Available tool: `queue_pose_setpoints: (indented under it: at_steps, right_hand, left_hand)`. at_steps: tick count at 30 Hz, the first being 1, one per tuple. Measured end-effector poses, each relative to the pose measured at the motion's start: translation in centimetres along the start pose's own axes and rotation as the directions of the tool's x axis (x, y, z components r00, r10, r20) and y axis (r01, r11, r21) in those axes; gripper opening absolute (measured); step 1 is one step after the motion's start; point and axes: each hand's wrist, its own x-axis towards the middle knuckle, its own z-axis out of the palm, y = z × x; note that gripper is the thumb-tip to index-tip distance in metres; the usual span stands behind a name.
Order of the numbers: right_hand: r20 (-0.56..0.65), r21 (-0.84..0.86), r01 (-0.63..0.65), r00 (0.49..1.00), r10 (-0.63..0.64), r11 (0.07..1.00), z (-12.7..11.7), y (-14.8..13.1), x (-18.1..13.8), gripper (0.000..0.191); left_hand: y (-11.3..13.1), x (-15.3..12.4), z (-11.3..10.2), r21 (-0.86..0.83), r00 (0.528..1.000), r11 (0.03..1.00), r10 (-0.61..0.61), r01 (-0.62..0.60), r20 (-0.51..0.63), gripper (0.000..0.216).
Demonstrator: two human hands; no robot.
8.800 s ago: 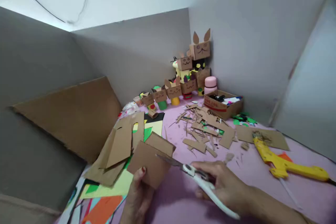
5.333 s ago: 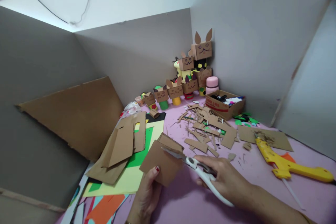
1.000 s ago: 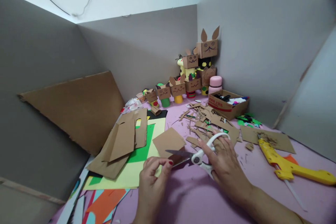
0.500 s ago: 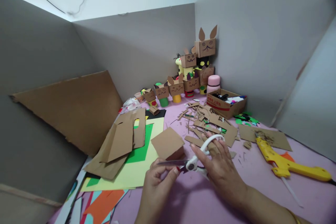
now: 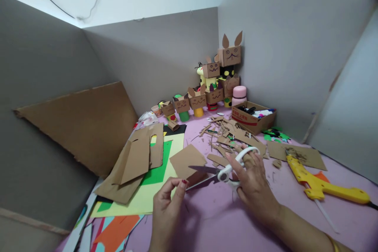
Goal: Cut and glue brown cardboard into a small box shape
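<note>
White-handled scissors (image 5: 224,175) are in my right hand (image 5: 255,183), fingers through the loops and the blades spread apart, pointing left. My left hand (image 5: 169,201) is closed in a pinch near the lower blade's tip. Whatever lies between its thumb and finger is too small to make out. Just behind the blades sits a small brown cardboard box (image 5: 188,160) on the purple table (image 5: 215,220). Cardboard scraps (image 5: 228,136) lie in a pile beyond my right hand.
On the right lies a yellow glue gun (image 5: 321,187) by a cardboard strip (image 5: 313,156). Cardboard animal figures (image 5: 197,102) stand at the back beside an open box (image 5: 251,120) and pink bottle (image 5: 239,94). Cardboard sheets (image 5: 136,161) and orange paper (image 5: 118,232) lie left.
The scissor blades have opened wider, and my right hand has shifted slightly right. My left hand has moved a little left and down, still pinching.
</note>
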Motion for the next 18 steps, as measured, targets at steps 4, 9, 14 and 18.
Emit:
queue_pose_setpoints:
  at_steps: [4, 9, 14, 18]
  right_hand:
    - [0.018, 0.21, -0.143, 0.99, 0.142, 0.967, 0.1, 0.1, -0.2, 0.094]
    - [0.217, 0.464, -0.522, 0.85, 0.479, 0.716, 0.4, 0.4, 0.3, 0.077]
    - [0.373, 0.591, -0.635, 0.762, 0.529, 0.497, 0.3, 0.2, 0.8, 0.074]
    - [0.404, 0.624, -0.625, 0.771, 0.492, 0.469, 0.3, -0.3, 0.6, 0.069]
  left_hand:
    - [0.3, -0.2, 0.4, 0.093, 0.993, 0.991, 0.092, -0.098, 0.071, 0.028]
    - [0.0, -0.8, 0.7, 0.25, 0.926, 0.9, 0.305, -0.356, 0.221, 0.027]
    - [-1.9, 0.1, 0.8, 0.29, 0.946, 0.934, 0.267, -0.207, -0.185, 0.031]
    - [-2.8, 1.5, 0.8, 0.322, 0.978, 0.942, 0.148, -0.094, -0.149, 0.046]
